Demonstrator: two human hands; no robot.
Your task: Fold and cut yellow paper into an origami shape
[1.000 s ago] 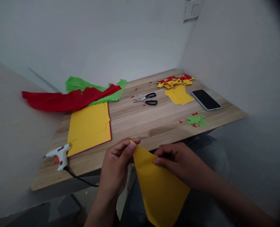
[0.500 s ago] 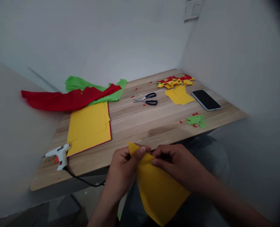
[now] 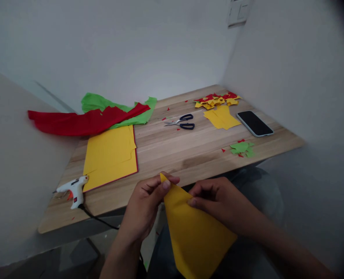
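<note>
A yellow sheet (image 3: 196, 236), paper or thin felt, hangs from both hands in front of the table's near edge. My left hand (image 3: 147, 203) pinches its upper left corner between thumb and fingers. Farther along the top edge, my right hand (image 3: 214, 197) grips the sheet between thumb and forefinger. The edge between the two hands is fairly straight, and the lower part slopes down over my lap. Some fingertips are hidden behind the sheet.
On the wooden table (image 3: 166, 155) lie scissors (image 3: 182, 122), a phone (image 3: 255, 124), yellow pieces (image 3: 222, 117), green scraps (image 3: 241, 148) and a colourful scrap pile (image 3: 217, 100). At left are a glue gun (image 3: 77, 190) with a cord, yellow sheets (image 3: 109, 155), red cloth-like material (image 3: 85, 121) and green material (image 3: 95, 101).
My left hand has moved a little left and down along the sheet's top to its corner, widening the gap between my hands. The right hand has barely shifted.
</note>
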